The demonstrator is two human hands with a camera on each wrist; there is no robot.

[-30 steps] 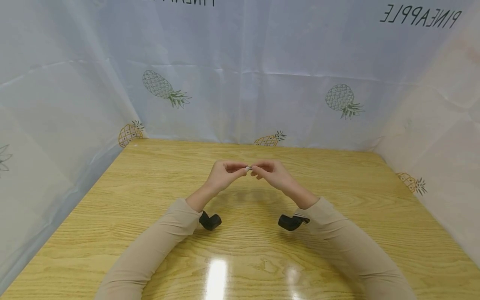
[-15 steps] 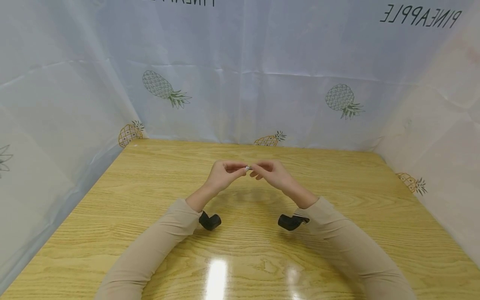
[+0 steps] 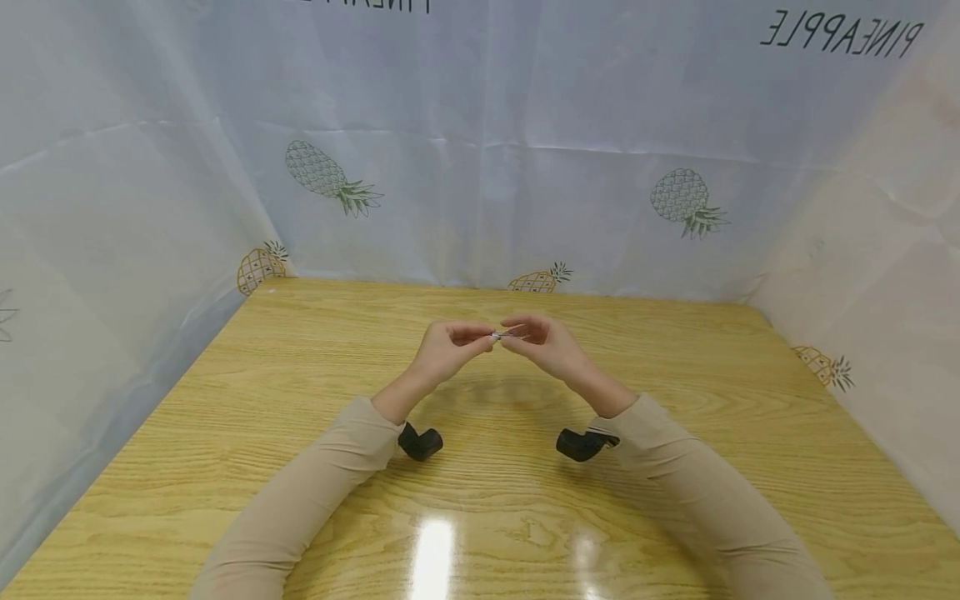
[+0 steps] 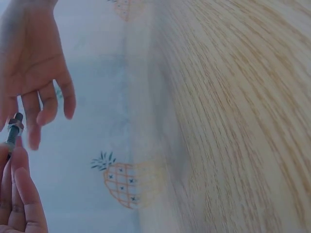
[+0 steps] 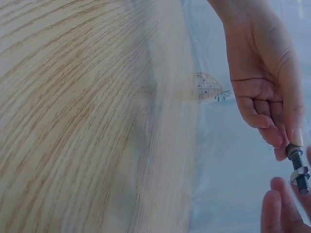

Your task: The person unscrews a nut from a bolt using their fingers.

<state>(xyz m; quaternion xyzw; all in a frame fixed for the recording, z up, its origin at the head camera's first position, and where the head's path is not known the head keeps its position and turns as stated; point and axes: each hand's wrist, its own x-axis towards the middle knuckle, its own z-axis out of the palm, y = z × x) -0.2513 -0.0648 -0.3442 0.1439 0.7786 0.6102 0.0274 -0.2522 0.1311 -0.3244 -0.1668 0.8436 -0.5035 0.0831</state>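
In the head view my left hand [image 3: 448, 350] pinches a small metal bolt [image 3: 497, 336] by its head end, between thumb and fingers, above the table. A hex nut [image 5: 300, 174] sits on the bolt's thread partway toward the free tip, clear in the right wrist view. My right hand [image 3: 551, 345] is around the bolt's free end, with thumb and fingers spread apart and not gripping it. In the left wrist view the bolt [image 4: 13, 133] points up toward the right hand's loose fingers [image 4: 46, 104].
Below both hands lies a wood-grain table [image 3: 487, 483]. White cloth [image 3: 480, 200] printed with pineapples hangs behind it and along the sides. Black wrist-mounted parts [image 3: 424, 444] stick out below the sleeves.
The right hand's fingers have parted from the bolt and its index finger has lifted, where they pinched its end before. The left hand holds still.
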